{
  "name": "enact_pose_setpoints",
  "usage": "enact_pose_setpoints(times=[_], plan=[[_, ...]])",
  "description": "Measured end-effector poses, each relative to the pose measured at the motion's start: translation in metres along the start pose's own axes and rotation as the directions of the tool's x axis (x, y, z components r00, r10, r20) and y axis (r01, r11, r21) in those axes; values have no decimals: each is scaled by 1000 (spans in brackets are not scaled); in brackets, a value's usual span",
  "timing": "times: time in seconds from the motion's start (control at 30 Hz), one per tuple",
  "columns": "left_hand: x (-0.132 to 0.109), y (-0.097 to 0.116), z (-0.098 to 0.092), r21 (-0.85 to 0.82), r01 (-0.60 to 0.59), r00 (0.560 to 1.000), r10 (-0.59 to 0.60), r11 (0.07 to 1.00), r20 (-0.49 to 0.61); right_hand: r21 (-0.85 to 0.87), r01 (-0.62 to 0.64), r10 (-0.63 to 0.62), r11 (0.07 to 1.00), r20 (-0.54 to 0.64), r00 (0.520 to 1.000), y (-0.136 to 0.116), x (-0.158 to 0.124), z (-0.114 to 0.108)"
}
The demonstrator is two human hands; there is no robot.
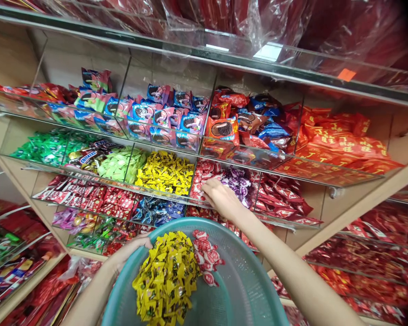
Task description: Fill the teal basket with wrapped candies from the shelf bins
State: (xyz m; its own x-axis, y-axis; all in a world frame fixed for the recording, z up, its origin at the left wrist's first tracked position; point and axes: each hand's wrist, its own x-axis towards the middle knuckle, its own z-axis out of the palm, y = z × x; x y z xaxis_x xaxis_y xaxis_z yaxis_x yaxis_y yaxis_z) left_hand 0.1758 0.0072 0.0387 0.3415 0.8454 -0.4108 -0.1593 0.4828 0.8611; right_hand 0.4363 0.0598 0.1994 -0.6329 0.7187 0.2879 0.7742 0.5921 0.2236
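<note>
My left hand (138, 246) grips the rim of a teal plastic basket (255, 276), with its fingers partly hidden over the edge. Inside the basket lies a large heap of yellow wrapped candies (168, 276). Several red-and-white wrapped candies (209, 253) rest beside that heap. Beyond the basket, my right hand (221, 197) reaches into a shelf compartment of red-and-white wrapped candies (206, 171). Its fingers are curled down against them, and what lies within the fingers is hidden. Purple-and-white wrapped candies (238, 179) sit just right of this hand.
Clear dividers split the shelves. Yellow candies (166, 172) fill the compartment left of my right hand. Packaged cookies (170, 115) and orange packets (343, 136) lie one shelf up, behind a clear front panel (163, 138). Red packets (279, 194) are at the right.
</note>
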Motion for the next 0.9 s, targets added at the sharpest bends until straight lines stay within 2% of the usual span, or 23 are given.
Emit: enact_pose_setpoints(times=[0.1, 0.2, 0.47, 0.57, 0.67, 0.73, 0.77, 0.83, 0.9], plan=[[0, 0, -1, -5, 1, 1000, -1, 1000, 15, -101, -1, 3, 995, 12, 1000, 6, 21, 7], [0, 0, -2, -2, 1, 1000, -1, 1000, 16, -114, 19, -12, 993, 60, 998, 8, 32, 17], [2, -3, -4, -29, -7, 1000, 7, 1000, 10, -95, 33, -28, 995, 61, 998, 11, 40, 28], [2, -3, -3, -30, -4, 1000, 4, 1000, 15, 4, 45, -45, 999, 12, 999, 19, 34, 26], [2, -4, -4, -26, -9, 1000, 9, 1000, 8, 246, 64, -41, 967, -97, 994, 26, 21, 15], [4, -6, -5, -27, -10, 1000, 10, 1000, 1, 480, 83, -3, 873, -165, 986, 26, 8, 5], [4, -6, -6, -28, -10, 1000, 10, 1000, 0, 610, 79, 28, 788, -163, 986, 24, 0, 0], [5, -8, -7, -29, -11, 1000, 11, 1000, 3, 848, 25, 72, 529, -74, 995, 18, -16, -8], [5, -9, -7, -30, -19, 1000, 19, 999, 10, 974, -63, 73, 219, 47, 996, 11, -31, -10]])
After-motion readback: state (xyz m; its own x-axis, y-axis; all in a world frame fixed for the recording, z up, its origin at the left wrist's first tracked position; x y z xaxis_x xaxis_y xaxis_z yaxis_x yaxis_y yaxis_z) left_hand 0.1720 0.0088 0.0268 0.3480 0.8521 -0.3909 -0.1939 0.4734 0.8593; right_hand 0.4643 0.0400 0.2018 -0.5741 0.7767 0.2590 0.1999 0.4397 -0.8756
